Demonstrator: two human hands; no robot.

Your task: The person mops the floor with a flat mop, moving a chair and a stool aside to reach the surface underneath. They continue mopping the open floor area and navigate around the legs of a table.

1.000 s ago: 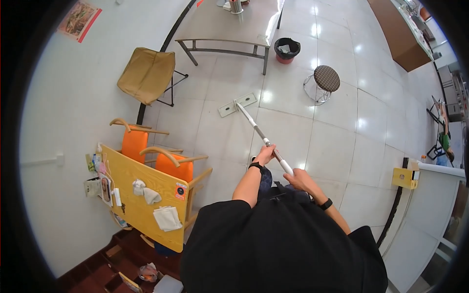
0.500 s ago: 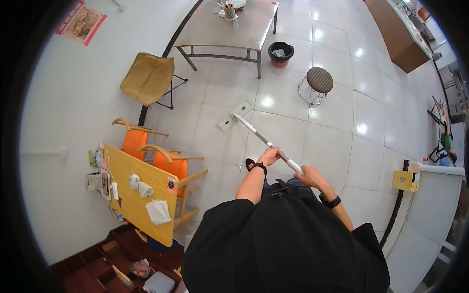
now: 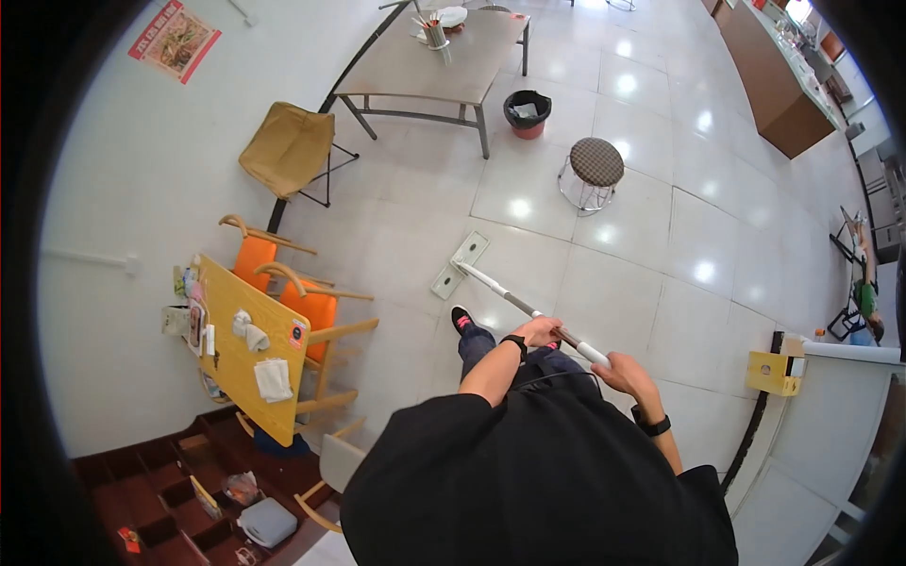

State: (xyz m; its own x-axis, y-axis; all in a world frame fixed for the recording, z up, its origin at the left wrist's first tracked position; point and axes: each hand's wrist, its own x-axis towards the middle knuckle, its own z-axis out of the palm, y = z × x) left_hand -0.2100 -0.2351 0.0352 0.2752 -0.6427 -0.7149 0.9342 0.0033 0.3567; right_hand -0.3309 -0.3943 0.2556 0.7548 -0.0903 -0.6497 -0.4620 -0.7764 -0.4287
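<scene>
A flat mop [image 3: 500, 291] slants across the tiled floor [image 3: 528, 259], its rectangular pale head [image 3: 461, 265] lying on the tiles ahead of my feet. Lower on the pole, my left hand [image 3: 540, 331] is wrapped around the grey section. My right hand [image 3: 625, 374] grips the white top end of the handle, close to my body. Both wrists carry dark bands. A dark shoe [image 3: 462, 321] with pink laces shows just below the mop head; the other shoe is partly hidden behind my left hand.
To the left stand a yellow table [image 3: 247, 349] with cloths on it and orange chairs [image 3: 309, 307]. Ahead are a tan folding chair [image 3: 288, 149], a grey table [image 3: 425, 71], a lined bin [image 3: 527, 113] and a round stool [image 3: 596, 162]. A yellow box [image 3: 776, 372] sits at right.
The mop head has come nearer to my feet and turned steeper. Both hands keep their hold on the pole. My view has shifted, and more of my legs and shoe now shows.
</scene>
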